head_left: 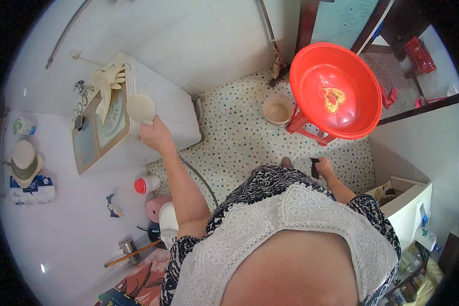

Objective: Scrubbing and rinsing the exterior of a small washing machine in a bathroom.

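Observation:
My left hand (pixel 157 134) is closed round the handle of a cream, round-headed water scoop (pixel 141 108). It holds the scoop up beside the front corner of a white twin-tub washing machine (pixel 163 104). A pair of cream rubber gloves (pixel 107 85) lies on the machine's lid. My right hand (pixel 324 167) is low at my right side, its fingers closed on a small, flat, dark thing (pixel 315 169) whose kind I cannot make out. Ahead of that hand, a large red basin (pixel 311 76) rests on a red plastic stool (pixel 302 126).
A pale bucket (pixel 278 110) stands on the speckled floor beside the stool. Behind it, a long-handled floor tool (pixel 276 56) leans on the wall. An opened white drawer (pixel 408 196) is at right, near a doorway. A hose (pixel 201 176) crosses the floor at left.

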Tool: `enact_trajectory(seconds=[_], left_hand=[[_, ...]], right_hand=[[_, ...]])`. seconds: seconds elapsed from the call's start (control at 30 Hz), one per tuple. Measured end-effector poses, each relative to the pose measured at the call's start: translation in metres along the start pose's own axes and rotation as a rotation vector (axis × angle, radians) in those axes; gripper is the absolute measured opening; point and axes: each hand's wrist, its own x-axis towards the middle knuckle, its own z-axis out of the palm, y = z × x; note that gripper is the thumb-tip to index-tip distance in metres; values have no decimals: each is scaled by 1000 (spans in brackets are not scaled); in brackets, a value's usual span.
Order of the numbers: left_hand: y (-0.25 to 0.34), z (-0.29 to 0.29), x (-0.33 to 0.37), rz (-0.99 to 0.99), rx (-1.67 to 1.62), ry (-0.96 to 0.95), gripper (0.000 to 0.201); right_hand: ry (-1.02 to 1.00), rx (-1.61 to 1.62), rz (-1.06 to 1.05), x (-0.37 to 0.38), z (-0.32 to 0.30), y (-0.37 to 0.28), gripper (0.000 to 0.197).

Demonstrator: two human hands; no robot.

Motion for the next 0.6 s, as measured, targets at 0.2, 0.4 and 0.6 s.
enact_trajectory(seconds=[0.2, 0.4, 0.6], left_hand=[[8, 5, -9, -101, -126, -116, 20], [17, 11, -13, -186, -361, -207, 15], [9, 33, -1, -113, -486, -316, 16]], right_hand=[[-5, -14, 87, -8, 12, 4, 25], [-30, 52, 167, -16, 16, -16, 28], [6, 99, 178, -15, 16, -45, 28]])
